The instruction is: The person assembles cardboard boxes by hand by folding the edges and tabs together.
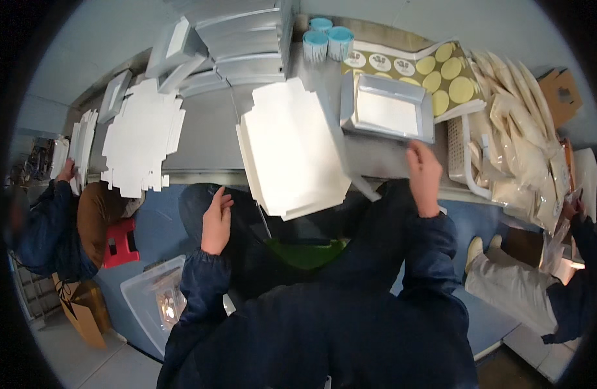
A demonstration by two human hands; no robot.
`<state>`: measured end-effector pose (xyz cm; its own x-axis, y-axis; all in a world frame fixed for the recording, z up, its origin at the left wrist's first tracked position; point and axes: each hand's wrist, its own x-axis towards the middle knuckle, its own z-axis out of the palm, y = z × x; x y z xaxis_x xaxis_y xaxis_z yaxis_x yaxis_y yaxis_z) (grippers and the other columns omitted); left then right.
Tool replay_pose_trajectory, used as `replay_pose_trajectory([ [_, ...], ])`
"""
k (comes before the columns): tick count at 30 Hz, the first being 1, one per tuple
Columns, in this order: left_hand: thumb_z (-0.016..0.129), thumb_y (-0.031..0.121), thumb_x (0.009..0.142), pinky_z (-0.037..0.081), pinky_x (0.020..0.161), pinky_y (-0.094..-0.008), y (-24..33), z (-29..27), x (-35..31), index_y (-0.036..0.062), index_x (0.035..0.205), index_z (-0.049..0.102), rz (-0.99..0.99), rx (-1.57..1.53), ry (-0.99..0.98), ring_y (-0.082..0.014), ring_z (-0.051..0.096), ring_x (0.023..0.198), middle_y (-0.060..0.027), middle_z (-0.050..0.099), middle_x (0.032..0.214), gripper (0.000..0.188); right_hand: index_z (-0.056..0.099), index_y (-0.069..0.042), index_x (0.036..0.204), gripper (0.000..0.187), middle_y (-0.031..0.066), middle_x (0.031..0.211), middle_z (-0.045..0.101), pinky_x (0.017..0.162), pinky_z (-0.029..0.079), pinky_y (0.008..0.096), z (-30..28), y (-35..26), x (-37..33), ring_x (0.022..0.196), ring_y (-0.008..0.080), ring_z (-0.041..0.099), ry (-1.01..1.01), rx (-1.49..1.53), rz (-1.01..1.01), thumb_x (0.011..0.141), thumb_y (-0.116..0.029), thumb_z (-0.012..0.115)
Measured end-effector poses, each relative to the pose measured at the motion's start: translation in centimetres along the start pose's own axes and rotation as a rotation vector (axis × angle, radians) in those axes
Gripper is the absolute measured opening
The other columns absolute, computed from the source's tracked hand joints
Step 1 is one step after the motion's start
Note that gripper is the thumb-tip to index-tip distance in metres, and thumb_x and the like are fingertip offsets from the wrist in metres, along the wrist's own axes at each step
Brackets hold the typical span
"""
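A white cardboard box blank with a grey side flap lies before me, its near end jutting over the table edge. Left of that near end, my left hand hangs over my lap, empty, fingers loosely bent and apart. My right hand is just below the near right corner of a grey open box that has a white inside. Its fingers are slightly curled, with nothing seen in them; whether a fingertip touches the box I cannot tell. The grey box partly covers a sheet of round stickers.
Flat white blanks lie to the left, below stacked grey boxes. Blue-labelled rolls stand at the back. A basket of cream packets is at right. One person sits left; another is at right.
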<state>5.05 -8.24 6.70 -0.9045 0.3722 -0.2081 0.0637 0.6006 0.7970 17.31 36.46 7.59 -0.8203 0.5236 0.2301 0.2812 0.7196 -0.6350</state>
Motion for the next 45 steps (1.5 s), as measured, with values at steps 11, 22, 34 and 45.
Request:
replay_pose_trajectory([
  [11,0.035,0.0,0.094,0.047,0.093,-0.0365,0.6,3.7,3.2,0.0112,0.152,0.011,-0.326,-0.759,-0.242,-0.0214,0.053,0.113,-0.0116,0.05,0.129,0.064,0.057,0.004,0.119,0.035,0.0162,0.101,0.066,0.073,0.055,0.0306,6.0,-3.2,-5.2,0.083,0.0217,0.067,-0.527,1.0,0.635,0.099,-0.023,0.046],
  [22,0.063,-0.009,0.072,0.039,0.104,-0.0416,-3.3,4.4,-0.7,0.001,0.142,0.03,0.408,0.34,-0.038,-0.0407,0.044,0.123,-0.0232,0.041,0.134,0.078,0.049,0.001,0.13,0.056,0.023,0.119,0.056,0.097,0.044,0.0368,10.0,-3.4,-9.0,0.112,0.039,0.054,-0.249,-0.034,-0.224,0.077,-0.006,0.068],
  [34,0.065,0.0,0.073,0.042,0.095,-0.0441,-3.0,5.3,2.2,0.0071,0.111,0.056,0.591,0.46,0.217,-0.0379,0.051,0.112,-0.0177,0.052,0.119,0.04,0.05,-0.002,0.128,0.063,0.0189,0.122,0.055,0.091,0.046,0.0428,11.3,-4.6,-7.9,0.109,0.0392,0.054,-0.094,0.095,-0.413,0.068,0.0,0.071],
  [45,0.055,0.001,0.078,0.039,0.102,-0.0422,-2.6,4.5,3.1,0.0012,0.116,0.057,0.677,0.435,0.096,-0.0302,0.049,0.124,-0.0143,0.055,0.127,0.038,0.054,0.0,0.121,0.058,0.0144,0.113,0.058,0.091,0.047,0.0422,11.5,-4.8,-6.4,0.107,0.0336,0.056,-0.265,0.0,-0.719,0.065,0.004,0.067],
])
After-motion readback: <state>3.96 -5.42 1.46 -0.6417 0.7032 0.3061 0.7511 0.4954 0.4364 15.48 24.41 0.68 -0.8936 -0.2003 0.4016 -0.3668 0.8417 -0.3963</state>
